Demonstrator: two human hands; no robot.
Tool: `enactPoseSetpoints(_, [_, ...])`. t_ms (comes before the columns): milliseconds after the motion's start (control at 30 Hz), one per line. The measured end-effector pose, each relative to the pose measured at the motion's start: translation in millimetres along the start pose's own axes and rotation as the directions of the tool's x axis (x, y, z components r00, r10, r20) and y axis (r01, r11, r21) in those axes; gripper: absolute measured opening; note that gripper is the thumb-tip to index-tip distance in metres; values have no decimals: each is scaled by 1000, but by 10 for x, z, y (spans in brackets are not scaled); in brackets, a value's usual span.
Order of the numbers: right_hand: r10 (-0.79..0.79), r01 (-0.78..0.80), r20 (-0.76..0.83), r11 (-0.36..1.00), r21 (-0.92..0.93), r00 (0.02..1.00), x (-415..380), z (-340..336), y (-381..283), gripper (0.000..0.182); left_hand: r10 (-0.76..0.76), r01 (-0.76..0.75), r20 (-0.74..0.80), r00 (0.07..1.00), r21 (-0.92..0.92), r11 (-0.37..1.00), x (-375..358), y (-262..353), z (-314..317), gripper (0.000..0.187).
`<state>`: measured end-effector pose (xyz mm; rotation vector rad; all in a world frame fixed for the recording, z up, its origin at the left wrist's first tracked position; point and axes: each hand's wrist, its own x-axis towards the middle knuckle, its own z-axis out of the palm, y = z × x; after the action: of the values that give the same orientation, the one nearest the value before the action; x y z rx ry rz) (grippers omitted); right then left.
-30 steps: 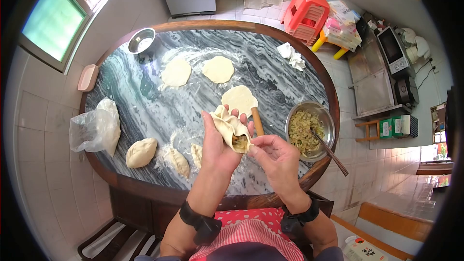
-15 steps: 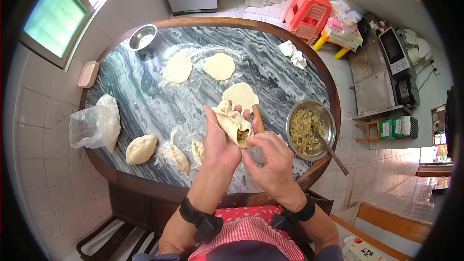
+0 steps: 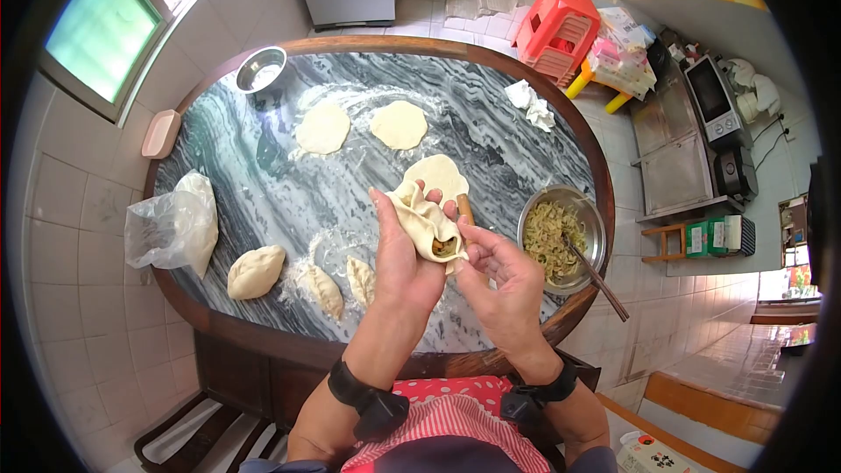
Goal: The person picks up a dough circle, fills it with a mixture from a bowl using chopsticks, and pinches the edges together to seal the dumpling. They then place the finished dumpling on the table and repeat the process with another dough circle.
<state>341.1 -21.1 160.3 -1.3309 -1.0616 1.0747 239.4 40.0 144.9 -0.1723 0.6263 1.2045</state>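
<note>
My left hand [image 3: 401,263] cups a half-folded dumpling [image 3: 424,221], a pale dough wrapper with filling showing at its near end. The fingers of my right hand [image 3: 499,278] pinch the open near edge of that dumpling. Both hands hover over the marbled oval table [image 3: 263,201]. A wooden rolling pin [image 3: 465,208] lies on the table just behind my right fingers. A flat dough round [image 3: 440,173] lies beyond the dumpling.
A steel bowl of shredded filling [image 3: 561,236] with chopsticks [image 3: 599,280] stands at the right. Two dough rounds [image 3: 322,128] [image 3: 399,124] lie further back. Three folded dumplings [image 3: 256,271] [image 3: 323,291] [image 3: 360,278] rest at the near left, next to a plastic bag [image 3: 173,229]. A small steel bowl [image 3: 260,68] and crumpled tissue [image 3: 531,102] sit far back.
My right fingers have shifted along the dumpling's near edge, pinching it; less filling shows than one second ago. My left hand has kept the dumpling in about the same spot.
</note>
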Motion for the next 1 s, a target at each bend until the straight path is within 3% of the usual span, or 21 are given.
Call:
enactPoseSetpoints(67, [-94, 91, -29, 990, -106, 995, 20, 25, -2, 32, 17, -17, 12, 1000, 22, 1000, -9, -1, 0, 51])
enactPoseSetpoints(167, [-111, 111, 10, 973, -204, 994, 26, 10, -32, 24, 5, -5, 47, 999, 0, 1000, -14, -5, -10, 51])
enactPoseSetpoints(467, [-225, 223, 28, 931, -288, 974, -10, -30, -94, 15, -13, 12, 13, 1000, 19, 1000, 9, 3, -31, 51])
enactPoseSetpoints(600, [-208, 213, 51, 935, -284, 977, -17, -25, -153, 17, -6, 6, 39, 999, -11, 1000, -15, 1, 34, 51])
enactPoseSetpoints(667, [-367, 377, 115, 804, -460, 923, -38, -40, -209, 28, 2, -2, 44, 999, -7, 1000, -7, 0, 32, 51])
enactPoseSetpoints(767, [-388, 373, 66, 808, -455, 919, -13, 27, -218, 37, 7, -7, 26, 1000, 3, 1000, -5, -38, 32, 51])
enactPoseSetpoints(1000, [-405, 363, 47, 755, -546, 913, -14, 50, -84, 33, 4, -1, 111, 994, -28, 1000, 4, -74, -4, 53])
